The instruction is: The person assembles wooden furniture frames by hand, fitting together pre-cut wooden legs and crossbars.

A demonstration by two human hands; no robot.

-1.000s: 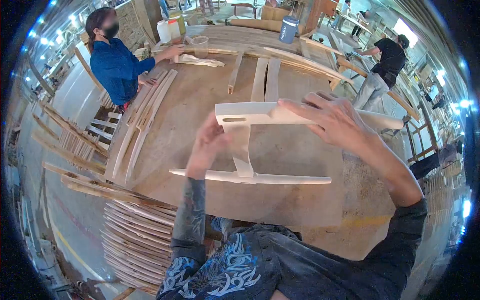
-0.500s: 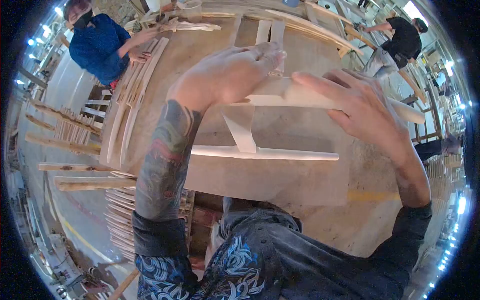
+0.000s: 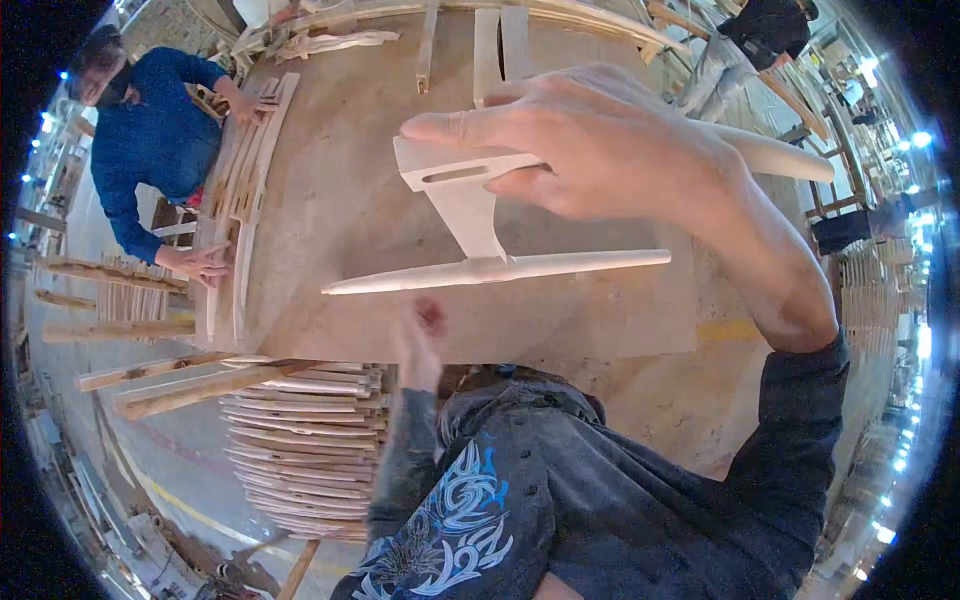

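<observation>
My right hand (image 3: 610, 150) is wrapped over the upper bar of a pale wooden frame piece (image 3: 470, 220). This bar's left end is broad and has a long slot (image 3: 455, 176) in it; its tapered other end sticks out to the right past my wrist. A short flat crosspiece joins it to a slimmer rounded rod (image 3: 560, 264) nearer my body. My left hand (image 3: 422, 335) is away from the frame piece, low by the table's front edge, and smeared by motion, so its fingers cannot be read.
A worktable (image 3: 340, 180) spans the middle. Several wooden strips (image 3: 255, 165) lie on its left side under a co-worker's hands. Stacked wooden parts (image 3: 305, 440) stand below the front edge, beside jutting wooden bars (image 3: 205, 385). Another person (image 3: 765, 35) is at back right.
My left hand has let go of the frame piece and dropped back toward my body, uncovering the slotted end. The right hand has moved left. The co-worker has spread their hands along the strips.
</observation>
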